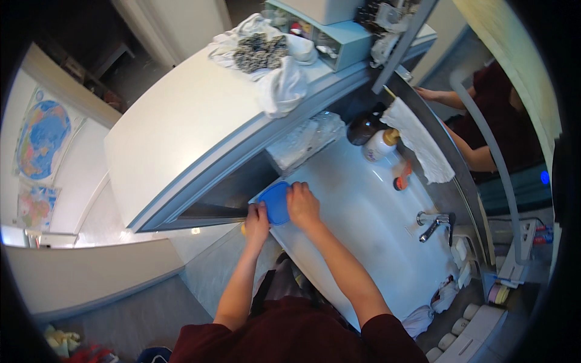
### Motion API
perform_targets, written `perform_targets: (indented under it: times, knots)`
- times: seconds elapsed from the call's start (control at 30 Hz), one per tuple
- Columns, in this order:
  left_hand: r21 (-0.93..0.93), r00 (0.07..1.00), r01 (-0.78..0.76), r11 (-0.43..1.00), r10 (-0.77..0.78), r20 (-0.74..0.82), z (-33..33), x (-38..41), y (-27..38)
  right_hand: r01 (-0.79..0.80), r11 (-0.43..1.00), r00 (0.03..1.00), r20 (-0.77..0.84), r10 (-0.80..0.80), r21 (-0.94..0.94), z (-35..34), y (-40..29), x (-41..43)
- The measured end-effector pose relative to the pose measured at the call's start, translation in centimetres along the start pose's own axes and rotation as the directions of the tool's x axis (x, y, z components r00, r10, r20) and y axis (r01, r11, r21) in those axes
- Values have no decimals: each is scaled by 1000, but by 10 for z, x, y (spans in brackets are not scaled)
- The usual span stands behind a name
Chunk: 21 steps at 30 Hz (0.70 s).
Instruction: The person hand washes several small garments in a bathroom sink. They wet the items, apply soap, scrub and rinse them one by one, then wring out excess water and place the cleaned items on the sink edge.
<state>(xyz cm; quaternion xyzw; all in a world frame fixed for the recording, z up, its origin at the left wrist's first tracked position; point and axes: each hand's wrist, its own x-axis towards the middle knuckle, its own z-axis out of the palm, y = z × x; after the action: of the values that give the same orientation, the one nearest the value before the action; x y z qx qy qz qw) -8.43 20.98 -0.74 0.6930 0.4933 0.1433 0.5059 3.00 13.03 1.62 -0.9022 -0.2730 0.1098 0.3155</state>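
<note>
A flat blue plastic piece with rounded corners, perhaps a lid (275, 205), is held between my two hands at the left end of a white washbasin (345, 218). My left hand (257, 223) grips its near left edge, fingers bent over it. On the opposite side my right hand (303, 204) has its fingertips on the edge. A small yellow bit (243, 228) shows beside my left hand; what it belongs to is hidden.
Along the basin's back stand a white pump bottle (379, 145), a dark bottle (363, 128) and an orange item (403, 176). A chrome faucet (435, 223) rises at the right. Clear plastic packaging (308, 138) lies beside the cabinet, whose white top (190, 118) bears cloths (283, 86).
</note>
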Motion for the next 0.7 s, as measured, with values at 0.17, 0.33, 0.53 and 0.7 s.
perform_targets:
  times: [0.17,0.33,0.53,0.7]
  knots:
    - [-17,1000,29,999,-29,-12,10,-2,2,16,998,999,-37,-13,65,1,6,1]
    - [-190,999,-2,982,9,33,10,1,-1,-75,982,995,76,63,175,6,13,5]
    - [-337,995,38,941,-6,95,9,2,1,-109,964,983,171,68,244,8,20,9]
    - [-338,994,19,941,19,108,10,7,-1,-136,944,979,187,81,300,8,24,14]
